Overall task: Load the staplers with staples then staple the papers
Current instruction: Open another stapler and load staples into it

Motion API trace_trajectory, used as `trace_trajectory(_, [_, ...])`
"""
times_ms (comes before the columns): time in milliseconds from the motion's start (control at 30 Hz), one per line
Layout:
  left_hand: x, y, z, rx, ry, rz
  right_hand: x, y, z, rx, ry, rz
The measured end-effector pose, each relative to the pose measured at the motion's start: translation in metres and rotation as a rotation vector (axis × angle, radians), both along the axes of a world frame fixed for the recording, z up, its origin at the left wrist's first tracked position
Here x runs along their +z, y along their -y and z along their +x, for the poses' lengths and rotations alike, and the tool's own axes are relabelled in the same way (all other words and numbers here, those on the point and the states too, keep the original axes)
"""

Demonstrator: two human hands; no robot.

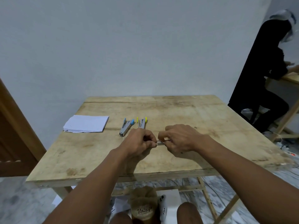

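Observation:
My left hand (140, 141) and my right hand (179, 138) both pinch a small stapler (160, 142) just above the wooden table (202, 126); only a short metal stretch of it shows between my fingers. Behind my hands lie two more staplers: a grey one with blue tips (126, 126), opened in a V, and a grey one with yellow tips (141, 122), partly hidden by my left hand. A stack of white papers (86, 123) rests at the table's left. No loose staples are visible.
A person in dark clothes (265, 75) sits at another table at the far right. A brown door (14, 135) stands at the left. Below the table's front edge are a brown cap (144, 206), papers and cables on the floor.

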State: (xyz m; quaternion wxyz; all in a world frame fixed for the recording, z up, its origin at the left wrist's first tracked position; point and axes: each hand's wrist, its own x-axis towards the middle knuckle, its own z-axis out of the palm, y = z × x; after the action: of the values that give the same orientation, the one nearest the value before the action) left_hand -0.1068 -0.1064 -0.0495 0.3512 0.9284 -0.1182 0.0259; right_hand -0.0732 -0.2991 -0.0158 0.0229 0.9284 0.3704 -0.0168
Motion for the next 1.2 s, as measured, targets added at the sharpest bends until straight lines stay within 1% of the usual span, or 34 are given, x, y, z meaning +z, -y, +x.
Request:
trace_trajectory(133, [0.000, 0.000, 0.000, 0.010, 0.008, -0.028, -0.003, 0.003, 0.001, 0.048, -0.022, -0.001])
trace_trajectory(433, [0.001, -0.001, 0.000, 0.008, 0.008, -0.014, -0.007, 0.005, 0.011, 0.119, -0.064, 0.029])
trace_trajectory(600, [-0.001, 0.000, 0.001, 0.014, 0.004, -0.013, -0.009, 0.007, 0.012, 0.097, -0.086, 0.085])
trace_trajectory(767, [0.002, 0.003, 0.005, -0.007, -0.011, 0.103, -0.010, 0.009, 0.013, 0.066, -0.063, 0.107])
trace_trajectory(833, [0.001, 0.003, 0.005, 0.005, -0.009, 0.078, -0.011, 0.008, 0.013, 0.053, -0.045, 0.137])
trace_trajectory(933, [0.000, -0.002, 0.002, 0.033, 0.002, 0.021, -0.011, 0.005, 0.013, 0.039, -0.094, 0.195])
trace_trajectory(1033, [-0.002, -0.005, 0.001, 0.046, 0.000, 0.019, -0.014, 0.002, 0.014, 0.057, -0.125, 0.183])
trace_trajectory(1200, [-0.001, -0.006, -0.001, 0.043, 0.041, 0.063, -0.017, -0.004, 0.015, 0.100, -0.106, 0.146])
